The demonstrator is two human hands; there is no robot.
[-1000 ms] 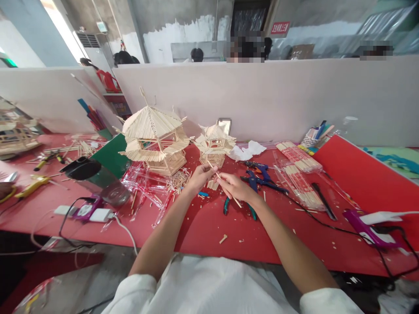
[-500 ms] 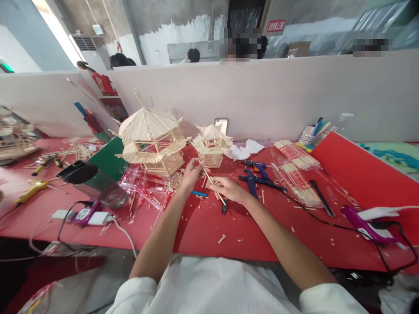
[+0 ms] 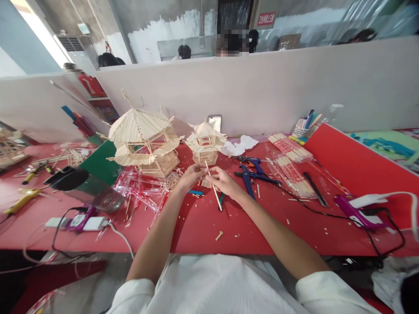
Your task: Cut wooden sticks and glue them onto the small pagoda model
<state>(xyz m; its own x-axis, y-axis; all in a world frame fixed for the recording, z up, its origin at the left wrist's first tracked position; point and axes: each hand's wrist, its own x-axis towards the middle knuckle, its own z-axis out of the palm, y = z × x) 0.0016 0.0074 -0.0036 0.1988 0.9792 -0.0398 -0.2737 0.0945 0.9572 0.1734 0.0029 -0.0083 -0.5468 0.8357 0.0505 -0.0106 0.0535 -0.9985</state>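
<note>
Both my hands meet above the red table [image 3: 203,226] and pinch one thin wooden stick [image 3: 214,194]. My left hand [image 3: 190,176] grips the stick near its upper end with closed fingers. My right hand [image 3: 224,181] pinches it a little lower, and the stick's free end points down toward me. Just behind the hands stands a small stick pavilion [image 3: 205,141]. A larger stick pavilion [image 3: 142,141] stands to its left.
Blue cutters [image 3: 252,170] and packs of wrapped sticks [image 3: 291,168] lie to the right. A purple glue gun [image 3: 355,209] with a black cord lies at the far right. A dark cup [image 3: 83,187], cables, a green board [image 3: 101,161] and empty wrappers sit left.
The stick has turned more upright between my hands, and my hands have drawn closer together. The view has shifted slightly to the right.
</note>
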